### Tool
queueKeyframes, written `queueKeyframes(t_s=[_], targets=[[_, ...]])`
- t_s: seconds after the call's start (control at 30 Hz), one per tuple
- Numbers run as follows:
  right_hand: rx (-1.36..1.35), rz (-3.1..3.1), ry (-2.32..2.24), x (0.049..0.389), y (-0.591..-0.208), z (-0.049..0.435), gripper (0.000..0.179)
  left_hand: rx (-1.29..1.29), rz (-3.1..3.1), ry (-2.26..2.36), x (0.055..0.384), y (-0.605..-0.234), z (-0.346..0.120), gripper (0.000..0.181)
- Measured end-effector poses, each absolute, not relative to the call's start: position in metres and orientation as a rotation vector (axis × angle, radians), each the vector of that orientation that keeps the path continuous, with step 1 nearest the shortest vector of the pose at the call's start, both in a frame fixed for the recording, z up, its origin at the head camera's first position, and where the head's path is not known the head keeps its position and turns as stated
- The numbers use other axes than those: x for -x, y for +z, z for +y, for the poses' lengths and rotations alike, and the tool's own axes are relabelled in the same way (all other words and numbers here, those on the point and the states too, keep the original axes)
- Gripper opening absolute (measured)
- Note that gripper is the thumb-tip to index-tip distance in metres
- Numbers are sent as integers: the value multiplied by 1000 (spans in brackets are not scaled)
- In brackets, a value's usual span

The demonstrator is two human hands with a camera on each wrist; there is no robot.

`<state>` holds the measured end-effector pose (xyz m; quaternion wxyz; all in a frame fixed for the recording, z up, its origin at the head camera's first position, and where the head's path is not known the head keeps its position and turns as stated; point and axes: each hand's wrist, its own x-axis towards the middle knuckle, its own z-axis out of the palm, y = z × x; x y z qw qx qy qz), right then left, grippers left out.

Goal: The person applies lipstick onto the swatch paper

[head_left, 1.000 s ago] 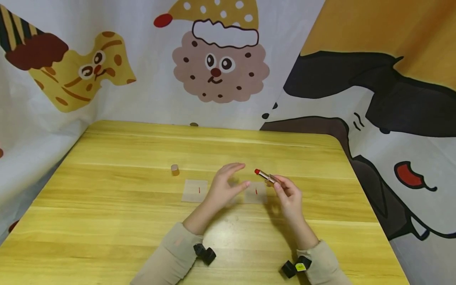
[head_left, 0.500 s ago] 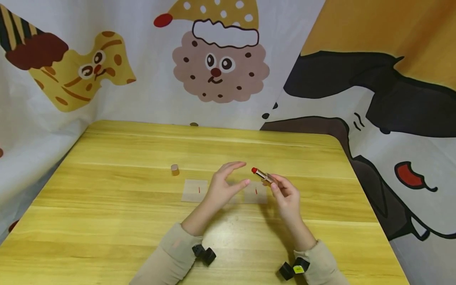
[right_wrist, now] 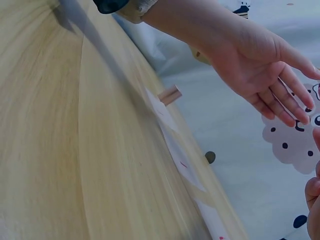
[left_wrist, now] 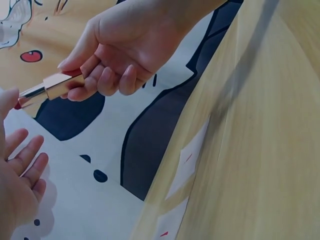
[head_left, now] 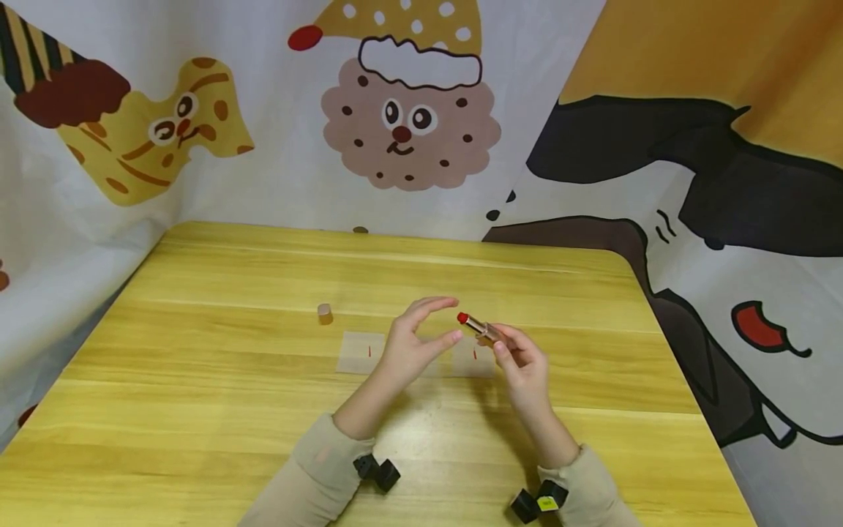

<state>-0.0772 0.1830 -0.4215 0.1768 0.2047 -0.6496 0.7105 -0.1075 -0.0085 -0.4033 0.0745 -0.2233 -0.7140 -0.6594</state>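
Note:
My right hand pinches a lipstick by its gold base, with the red tip pointing up and left. In the left wrist view, the thumb and index finger hold the lipstick while the other fingers curl loosely. My left hand holds nothing; its thumb and fingers are spread in a C, and the red tip is right at their opening. Below the hands lie small white papers, the left paper and the right paper, each with a short red line. A middle paper is mostly hidden by my left hand in the head view.
The lipstick cap stands on the wooden table, behind the left paper. A printed cloth hangs along the table's back and sides. Each wrist wears a black camera, such as the left camera.
My right hand has moved left with the lipstick, bringing its red tip closer to my left hand's fingertips. The left hand has barely moved.

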Motion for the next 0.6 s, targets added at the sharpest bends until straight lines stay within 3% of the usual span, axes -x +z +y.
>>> queueKeyframes(t_s=[0.6], targets=[[-616,-1867,1972,74,-424,174,28,684,-1986,-2115,101,-399,-3,40]])
